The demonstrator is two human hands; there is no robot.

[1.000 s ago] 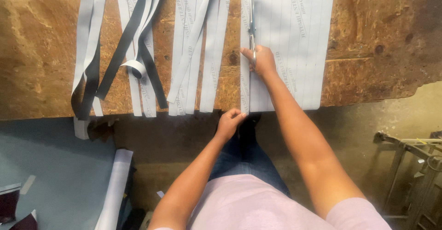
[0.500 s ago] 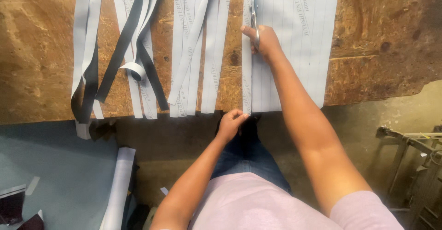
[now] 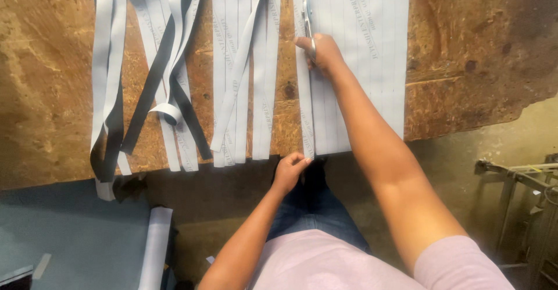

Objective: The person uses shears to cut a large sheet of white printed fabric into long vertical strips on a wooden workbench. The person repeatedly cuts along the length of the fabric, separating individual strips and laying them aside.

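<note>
A wide pale grey sheet [image 3: 372,63] with ruled lines lies on the brown chipboard table [image 3: 46,81]. My right hand [image 3: 322,50] grips a pair of scissors [image 3: 307,17] whose blades point away from me along the sheet's left edge, cutting off a narrow strip [image 3: 303,110]. My left hand [image 3: 290,171] pinches the near end of that strip at the table's front edge. Several cut grey strips [image 3: 244,81] lie side by side to the left, and more loose, twisted strips [image 3: 163,86] lie farther left.
The table's front edge runs across the middle of the view. Below it are a concrete floor, a rolled pale sheet [image 3: 154,249] at lower left, a grey-blue surface [image 3: 58,232], and a metal frame [image 3: 523,179] at right.
My right hand has moved the scissors farther away from me along the sheet, lengthening the cut. My left hand has stayed at the strip's near end.
</note>
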